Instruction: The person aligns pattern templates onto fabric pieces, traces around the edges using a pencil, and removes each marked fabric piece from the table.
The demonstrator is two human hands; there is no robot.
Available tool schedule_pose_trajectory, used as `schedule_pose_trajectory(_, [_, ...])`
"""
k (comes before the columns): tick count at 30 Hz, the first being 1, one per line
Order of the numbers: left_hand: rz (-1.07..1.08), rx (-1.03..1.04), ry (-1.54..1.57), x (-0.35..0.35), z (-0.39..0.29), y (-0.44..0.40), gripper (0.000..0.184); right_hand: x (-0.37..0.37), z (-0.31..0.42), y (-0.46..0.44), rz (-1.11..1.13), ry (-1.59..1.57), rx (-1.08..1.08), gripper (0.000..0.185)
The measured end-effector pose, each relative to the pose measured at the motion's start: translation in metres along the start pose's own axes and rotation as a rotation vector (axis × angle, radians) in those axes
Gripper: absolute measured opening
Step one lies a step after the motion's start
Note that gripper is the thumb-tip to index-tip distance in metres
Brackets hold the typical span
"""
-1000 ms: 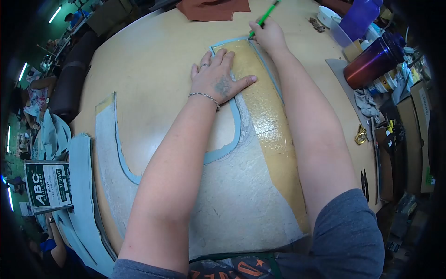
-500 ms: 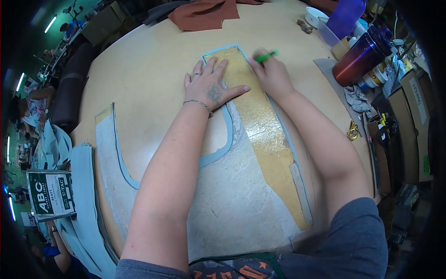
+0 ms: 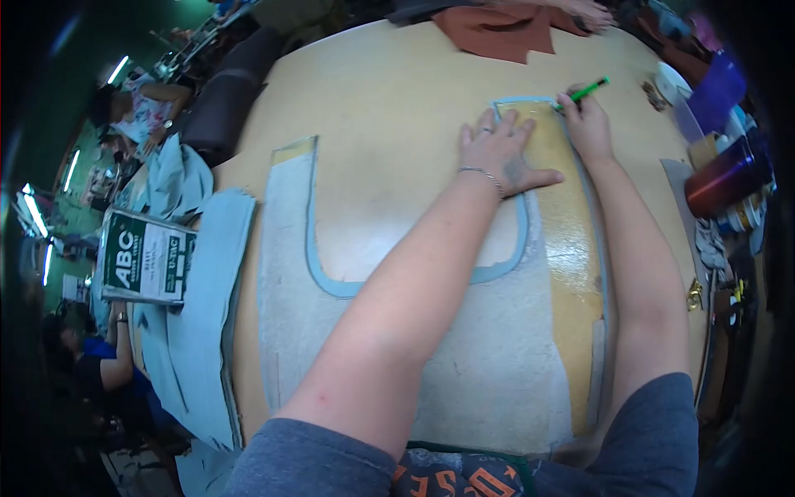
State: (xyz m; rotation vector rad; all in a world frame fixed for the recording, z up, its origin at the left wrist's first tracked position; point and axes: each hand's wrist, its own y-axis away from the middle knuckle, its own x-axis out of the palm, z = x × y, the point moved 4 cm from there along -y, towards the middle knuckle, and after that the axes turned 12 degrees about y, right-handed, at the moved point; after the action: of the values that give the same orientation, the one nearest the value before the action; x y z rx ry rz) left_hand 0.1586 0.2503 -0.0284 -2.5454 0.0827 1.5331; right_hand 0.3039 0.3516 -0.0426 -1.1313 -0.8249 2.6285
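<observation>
A large U-shaped pattern board (image 3: pixel 489 373), grey with a yellow strip along its right side, lies on the table. Light blue material (image 3: pixel 331 287) shows as a border around its inner curve and top right end. My left hand (image 3: pixel 505 156) is spread flat across the upper right arm of the board, fingers apart, pressing on it. Just right of that arm's top corner, my right hand (image 3: pixel 586 128) grips a green pen (image 3: pixel 592 88). The pen's lower end is at the board's edge; its exact contact with the material is too small to make out.
A green and white ABC can (image 3: pixel 145 257) rests on light blue pieces (image 3: pixel 207 315) at left. Brown pieces (image 3: pixel 497 31) lie at the far edge, near another person's hand (image 3: pixel 586 12). A tumbler (image 3: pixel 720 178) and purple container (image 3: pixel 719 93) stand right. People are at left.
The view has swung left, so the table things appear further right. My right hand has turned with the pen, which now points up and right. My left hand stays flat on the board.
</observation>
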Motion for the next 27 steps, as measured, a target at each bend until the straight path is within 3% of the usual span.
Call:
schedule_pose_trajectory(4, [0.037,-0.017,0.031,-0.001,0.0,0.0,0.095,-0.06,0.036,0.067,0.157,0.106,0.041,0.022])
schedule_pose_trajectory(6, [0.052,-0.026,0.035,-0.001,0.0,0.001,0.096,-0.098,0.045,0.119,0.179,0.211,-0.14,0.013])
schedule_pose_trajectory(9, [0.048,-0.028,0.021,-0.001,-0.001,0.002,0.096,-0.121,0.053,0.163,0.128,-0.142,-0.005,0.009])
schedule_pose_trajectory(12, [0.003,-0.073,-0.018,-0.007,-0.009,0.011,0.085,-0.122,0.053,0.17,0.116,-0.186,0.038,0.009])
schedule_pose_trajectory(15, [-0.216,0.16,-0.223,0.015,-0.023,0.022,0.067,-0.125,0.053,0.163,0.108,-0.112,-0.012,0.01])
schedule_pose_trajectory(17, [-0.108,0.269,-0.241,0.011,-0.06,0.058,0.055,-0.125,0.054,0.163,0.102,-0.09,-0.026,0.011])
schedule_pose_trajectory(19, [0.249,0.182,0.001,0.01,-0.097,0.098,0.054,-0.124,0.054,0.163,0.083,-0.124,-0.014,0.011])
schedule_pose_trajectory(21, [0.255,0.171,0.11,0.005,-0.123,0.14,0.062,-0.124,0.053,0.164,0.075,-0.104,-0.023,0.01])
schedule_pose_trajectory(22, [0.327,0.122,0.117,0.006,-0.128,0.152,0.08,-0.124,0.053,0.164,0.076,-0.109,-0.024,0.011])
schedule_pose_trajectory(26, [0.379,0.084,0.018,0.023,-0.121,0.166,0.107,-0.122,0.051,0.164,0.058,-0.094,-0.073,0.011])
schedule_pose_trajectory(27, [0.361,0.088,0.017,0.025,-0.119,0.167,0.107,-0.122,0.051,0.165,0.048,-0.083,-0.088,0.011])
